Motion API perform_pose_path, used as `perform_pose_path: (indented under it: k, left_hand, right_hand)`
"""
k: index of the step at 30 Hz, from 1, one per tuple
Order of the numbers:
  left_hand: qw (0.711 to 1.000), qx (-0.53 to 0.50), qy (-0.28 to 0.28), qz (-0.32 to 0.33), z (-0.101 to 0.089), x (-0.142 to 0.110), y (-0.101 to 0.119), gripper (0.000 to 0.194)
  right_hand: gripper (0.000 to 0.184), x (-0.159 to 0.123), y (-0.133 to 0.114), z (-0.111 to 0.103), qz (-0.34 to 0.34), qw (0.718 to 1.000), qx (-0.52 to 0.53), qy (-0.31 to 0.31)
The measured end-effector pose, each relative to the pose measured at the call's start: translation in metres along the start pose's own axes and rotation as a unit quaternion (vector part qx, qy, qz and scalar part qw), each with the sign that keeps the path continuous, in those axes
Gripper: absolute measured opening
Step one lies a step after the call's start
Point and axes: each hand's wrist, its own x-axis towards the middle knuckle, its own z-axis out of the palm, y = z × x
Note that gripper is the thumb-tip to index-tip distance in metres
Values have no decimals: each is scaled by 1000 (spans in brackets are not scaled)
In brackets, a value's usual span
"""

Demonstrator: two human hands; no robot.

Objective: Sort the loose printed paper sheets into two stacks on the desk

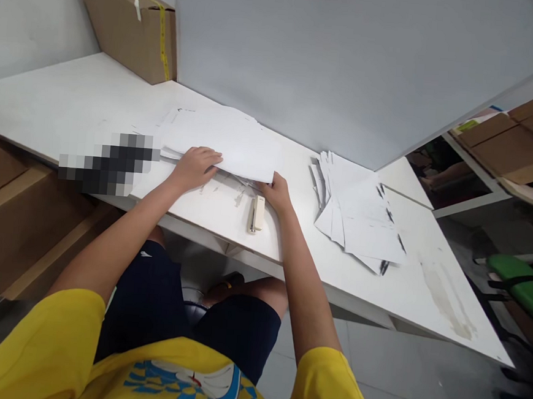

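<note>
Head view: paper sheets (234, 138) lie on worktop (300, 245), in front of the seated person. Left hand (196, 168) has fingers laid over their near edge; cannot tell if thumb pinches below. Right hand (279, 191) grips near right corner. Stapler (257, 214) just beside it, close to front edge; uneven paper stack (367, 207) further right. Risks, judged: uneven pull by the two hands could skew the sheets; a right wrist knock could push the stapler off

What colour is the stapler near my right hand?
The stapler is cream, seen in the head view.
</note>
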Motion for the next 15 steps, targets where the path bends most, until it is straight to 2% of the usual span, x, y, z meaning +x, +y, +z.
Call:
perform_pose_path:
  k: [4, 8, 15]
  left_hand:
    - [1000, 0, -8, -3, -2, 1, 2, 38]
    - [1000, 5, -4, -23, -3, 0, 3, 38]
    - [996, -14, 58, -69, -2, -4, -1, 42]
  right_hand:
    - [21, -1, -2, -1, -4, 1000, 0, -2]
    - [25, -5, -10, -4, 13, 1000, -2, 25]
    - [38, -11, -22, -14, 19, 999, 23, 17]
